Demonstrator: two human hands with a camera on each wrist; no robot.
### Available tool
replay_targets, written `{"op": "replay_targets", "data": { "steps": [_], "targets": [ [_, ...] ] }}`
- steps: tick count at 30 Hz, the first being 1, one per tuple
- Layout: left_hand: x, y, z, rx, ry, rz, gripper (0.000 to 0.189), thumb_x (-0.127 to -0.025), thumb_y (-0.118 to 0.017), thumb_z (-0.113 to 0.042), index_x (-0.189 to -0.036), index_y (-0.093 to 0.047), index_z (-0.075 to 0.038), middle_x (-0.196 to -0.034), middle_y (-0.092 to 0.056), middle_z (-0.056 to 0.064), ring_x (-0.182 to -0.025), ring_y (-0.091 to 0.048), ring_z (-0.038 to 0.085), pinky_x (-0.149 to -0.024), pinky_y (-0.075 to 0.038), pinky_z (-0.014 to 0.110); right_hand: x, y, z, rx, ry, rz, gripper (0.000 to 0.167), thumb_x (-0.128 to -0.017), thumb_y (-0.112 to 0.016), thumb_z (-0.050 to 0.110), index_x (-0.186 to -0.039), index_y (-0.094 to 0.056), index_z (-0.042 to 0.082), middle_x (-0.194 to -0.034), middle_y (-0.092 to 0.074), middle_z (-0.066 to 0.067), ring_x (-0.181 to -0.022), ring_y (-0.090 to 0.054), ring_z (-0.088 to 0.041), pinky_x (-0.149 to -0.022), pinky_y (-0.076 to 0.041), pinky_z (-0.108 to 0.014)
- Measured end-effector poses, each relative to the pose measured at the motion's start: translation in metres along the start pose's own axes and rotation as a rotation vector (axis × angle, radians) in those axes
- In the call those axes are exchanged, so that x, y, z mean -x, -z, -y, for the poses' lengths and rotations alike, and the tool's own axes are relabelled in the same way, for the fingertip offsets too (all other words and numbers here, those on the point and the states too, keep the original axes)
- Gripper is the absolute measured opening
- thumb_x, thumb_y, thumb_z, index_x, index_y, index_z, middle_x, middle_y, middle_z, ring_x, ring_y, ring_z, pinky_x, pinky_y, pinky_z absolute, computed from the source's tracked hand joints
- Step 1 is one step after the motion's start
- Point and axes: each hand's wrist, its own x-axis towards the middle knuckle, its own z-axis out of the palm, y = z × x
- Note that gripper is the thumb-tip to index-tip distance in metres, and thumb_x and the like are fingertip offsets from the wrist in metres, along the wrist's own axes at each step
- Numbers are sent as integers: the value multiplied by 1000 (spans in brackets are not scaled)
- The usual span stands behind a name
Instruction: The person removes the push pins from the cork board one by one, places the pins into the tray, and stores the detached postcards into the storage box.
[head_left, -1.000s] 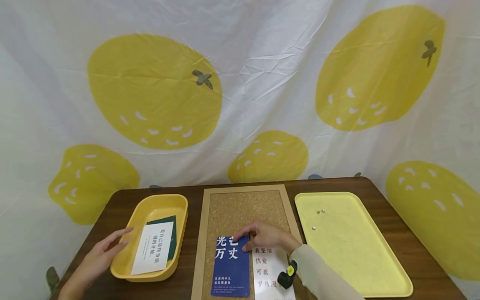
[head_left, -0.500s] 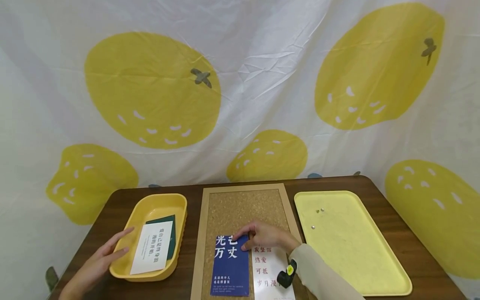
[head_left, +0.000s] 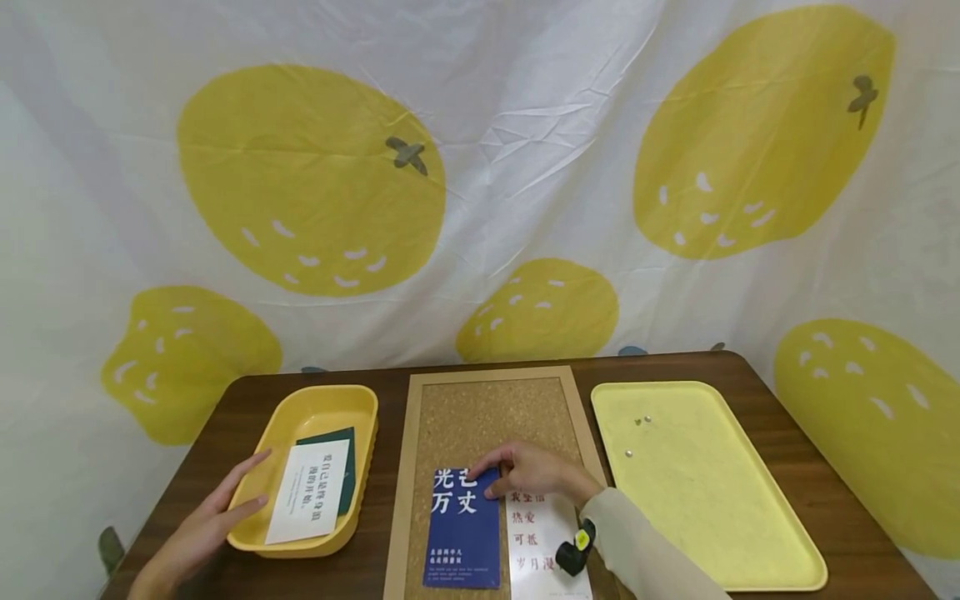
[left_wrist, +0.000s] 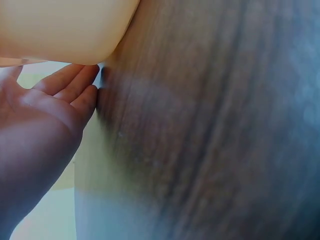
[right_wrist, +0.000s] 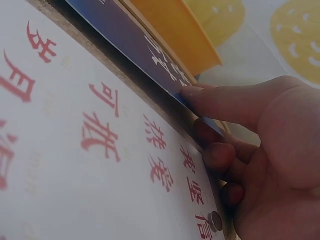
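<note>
A dark blue card with white characters lies over the lower left of a framed corkboard. My right hand pinches its upper right corner; the thumb is at its edge in the right wrist view, the other fingers curled below. Beside it, a white card with red characters has a small metal thumbtack at its top edge. My left hand rests at the left rim of a yellow plastic basket, its fingers fairly straight. In the left wrist view several fingers lie along the basket's outer wall.
Inside the basket, a white card partly covers a dark green card. On the right, a pale yellow tray carries three tiny thumbtacks. Everything stands on a dark wooden table before a lemon-print cloth.
</note>
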Motion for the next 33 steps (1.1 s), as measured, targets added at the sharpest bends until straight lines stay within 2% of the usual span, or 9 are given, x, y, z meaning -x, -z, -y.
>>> {"op": "replay_targets", "data": {
  "steps": [2,9,16,22,30,33],
  "targets": [
    [0,-1,0,20,6,5,74,-99,-59,-22,-158,-15,-16,-164,6,20,-147,5,44,-113,-3,71,0,0,0,6,-1,-4,26,-88,-74,13,-111,-76,23,-118,-69,7,-98,-59,-11,-86,-41,-29],
    [-1,-1,1,16,39,12,74,-100,-57,-21,-159,-12,-16,-164,9,21,-148,7,46,-113,-3,72,1,1,0,19,6,-7,26,-87,-75,14,-112,-76,23,-119,-69,6,-99,-59,-10,-86,-42,-29],
    [-1,-1,1,30,47,8,74,-100,-58,-22,-159,-13,-17,-164,9,20,-148,8,45,-114,-2,70,0,2,-1,6,8,-21,27,-87,-75,15,-112,-76,23,-118,-70,6,-88,-58,-11,-76,-42,-25],
    [-1,0,-1,28,42,11,74,-99,-58,-25,-158,-14,-18,-164,9,20,-148,8,46,-113,-2,71,0,3,-2,-79,-3,-37,26,-89,-73,14,-113,-75,24,-117,-70,3,-93,-60,-13,-79,-44,-28],
    [-2,1,-2,18,64,21,75,-100,-58,-27,-159,-11,-20,-164,10,19,-148,9,47,-113,-4,71,-1,6,-2,-173,11,-75,26,-90,-71,11,-115,-74,13,-113,-72,-6,-94,-68,-15,-85,-52,-30],
    [-2,0,-2,28,79,14,75,-100,-58,-28,-159,-12,-21,-165,9,17,-149,8,45,-115,-5,69,0,8,-2,-226,-13,-88,26,-89,-71,10,-115,-74,12,-116,-71,-7,-97,-69,-17,-86,-55,-30]
  ]
}}
